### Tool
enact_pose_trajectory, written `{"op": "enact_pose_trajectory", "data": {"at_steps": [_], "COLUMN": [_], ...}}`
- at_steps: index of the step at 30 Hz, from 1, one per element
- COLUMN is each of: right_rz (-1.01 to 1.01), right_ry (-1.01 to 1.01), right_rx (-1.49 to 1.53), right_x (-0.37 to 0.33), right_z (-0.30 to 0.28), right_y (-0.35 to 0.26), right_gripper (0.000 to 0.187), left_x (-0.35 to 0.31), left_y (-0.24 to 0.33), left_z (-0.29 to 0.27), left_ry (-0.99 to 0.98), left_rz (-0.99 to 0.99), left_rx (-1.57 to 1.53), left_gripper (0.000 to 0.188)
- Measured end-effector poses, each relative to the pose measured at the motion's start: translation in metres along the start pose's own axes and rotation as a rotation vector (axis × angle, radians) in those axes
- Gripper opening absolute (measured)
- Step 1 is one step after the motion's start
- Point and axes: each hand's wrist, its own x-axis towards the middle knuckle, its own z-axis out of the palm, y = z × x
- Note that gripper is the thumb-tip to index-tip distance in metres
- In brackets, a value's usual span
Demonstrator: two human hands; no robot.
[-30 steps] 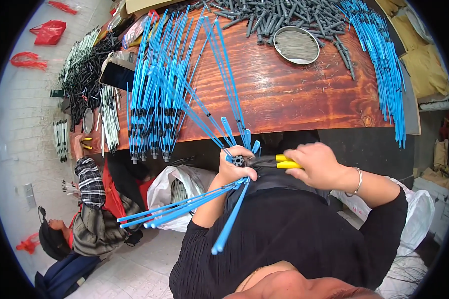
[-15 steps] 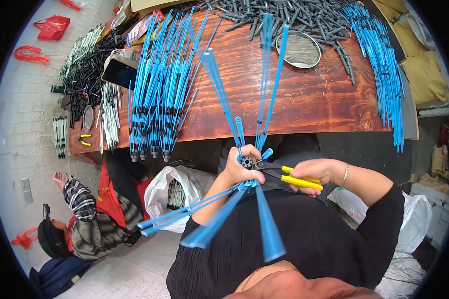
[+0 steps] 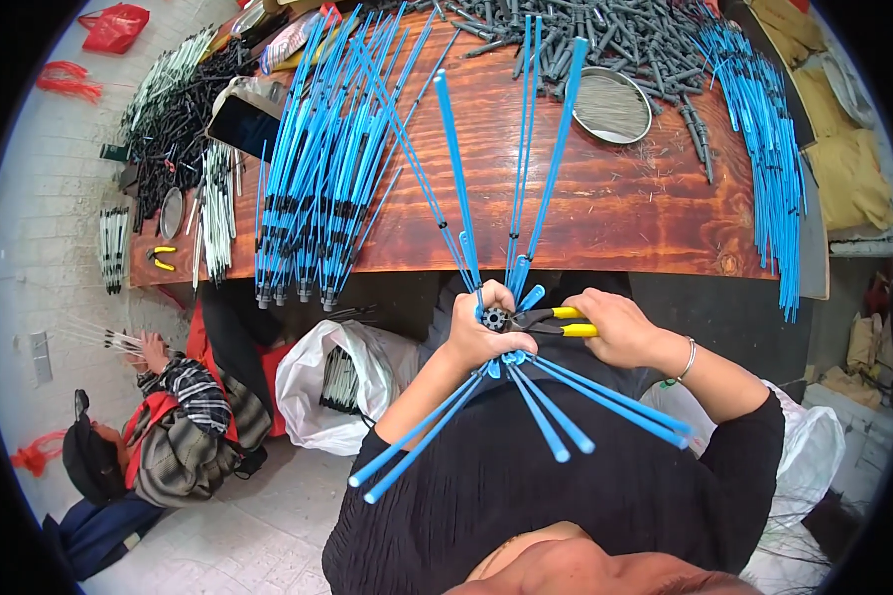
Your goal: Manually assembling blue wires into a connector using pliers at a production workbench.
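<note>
My left hand (image 3: 478,325) is closed round the dark notched hub (image 3: 495,318) of an umbrella frame. Long blue ribs (image 3: 453,149) fan out from the hub, some over the table and some toward my chest. In my right hand (image 3: 613,332) are pliers with yellow handles (image 3: 577,321). Their dark jaws (image 3: 531,319) are at the hub's right side, beside a short blue rib end (image 3: 531,297). Exactly what the jaw tips pinch is too small to tell.
On the wooden table (image 3: 605,223) lie bundles of blue ribs (image 3: 332,188), more blue ribs (image 3: 764,169) at right, grey plastic parts (image 3: 605,45) and a round dish of thin wires (image 3: 612,104). Another person (image 3: 184,436) sits at left, near a white sack (image 3: 313,416).
The ribs near my chest have swung round and spread to the right. My right hand and the pliers have tilted upward. The other person's hands now show thin rods.
</note>
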Motion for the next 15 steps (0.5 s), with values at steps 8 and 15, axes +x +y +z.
{"op": "enact_pose_trajectory", "data": {"at_steps": [8, 15], "right_rz": [0.086, 0.048], "right_ry": [0.099, 0.002], "right_rx": [-0.120, -0.356], "right_x": [0.009, 0.010], "right_z": [0.022, -0.006], "right_y": [-0.008, -0.037], "right_gripper": [0.023, 0.025], "left_x": [-0.006, -0.024], "left_y": [0.005, 0.005], "left_z": [-0.010, -0.017], "left_ry": [-0.008, 0.035], "left_rz": [0.041, -0.015], "left_rx": [0.098, 0.157], "left_gripper": [0.051, 0.040]}}
